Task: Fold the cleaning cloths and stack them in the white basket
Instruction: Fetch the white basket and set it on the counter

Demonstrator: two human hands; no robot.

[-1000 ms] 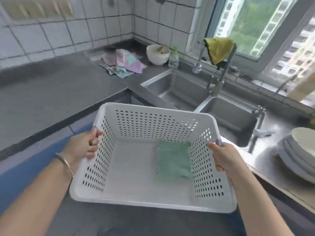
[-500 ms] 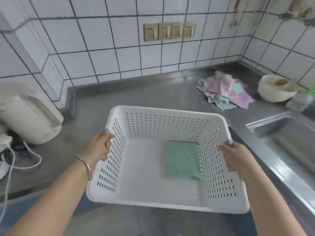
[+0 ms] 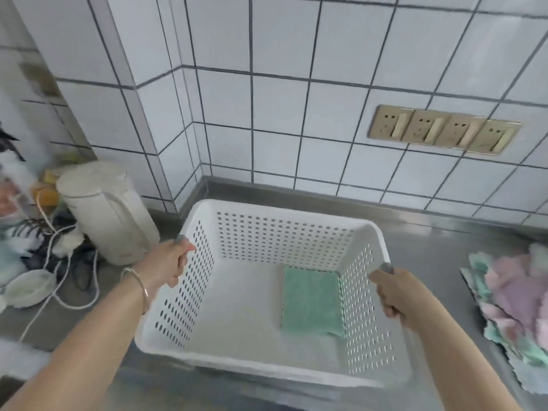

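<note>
I hold the white perforated basket (image 3: 284,216) over the steel counter by both side rims. My left hand (image 3: 169,262) grips the left rim, and my right hand (image 3: 394,289) grips the right rim. One folded green cloth (image 3: 311,302) lies flat on the basket floor against its right wall. A loose pile of pink, purple and green cleaning cloths (image 3: 516,304) lies on the counter at the right edge of the view.
A white electric kettle (image 3: 106,212) stands just left of the basket, with its white cord (image 3: 68,292) and a small white dish (image 3: 28,287) beside it. Tiled wall with a row of sockets (image 3: 441,130) rises behind. Bare steel counter (image 3: 430,235) lies between basket and cloth pile.
The basket has travelled left along the counter with both hands on its rims, away from the sink. The kettle is now beside it and the cloth pile lies to its right.
</note>
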